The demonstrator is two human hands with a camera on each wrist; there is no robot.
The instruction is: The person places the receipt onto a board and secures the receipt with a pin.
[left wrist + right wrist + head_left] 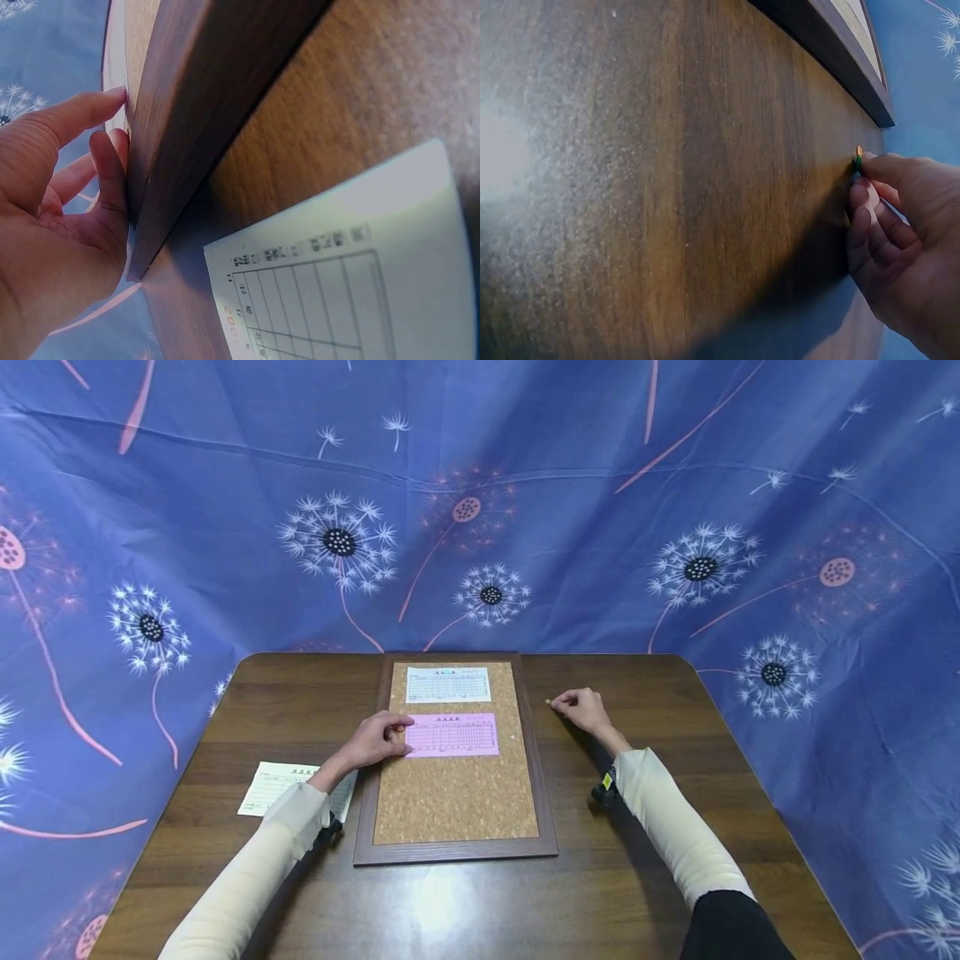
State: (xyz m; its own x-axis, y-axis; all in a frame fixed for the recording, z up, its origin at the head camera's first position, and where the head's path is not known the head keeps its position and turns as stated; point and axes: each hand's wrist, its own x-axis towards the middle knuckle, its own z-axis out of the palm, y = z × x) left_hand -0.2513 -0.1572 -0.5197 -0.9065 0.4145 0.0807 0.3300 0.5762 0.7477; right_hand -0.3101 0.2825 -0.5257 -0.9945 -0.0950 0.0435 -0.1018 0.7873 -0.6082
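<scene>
A pink printed slip lies across the framed corkboard, below a white slip near the board's top. My left hand reaches over the frame's left side, thumb and fingertips resting on the pink slip's left end. In the left wrist view, the left hand has its fingers spread at the frame edge. Right of the board, my right hand is low at the tabletop. Its thumb and finger pinch a tiny orange-and-green thumbtack, partly hidden by the fingertips.
A pale printed slip lies on the wooden table left of the board, partly beneath the left forearm. The board's raised dark frame stands between the hands. Behind the table hangs a blue dandelion-patterned cloth.
</scene>
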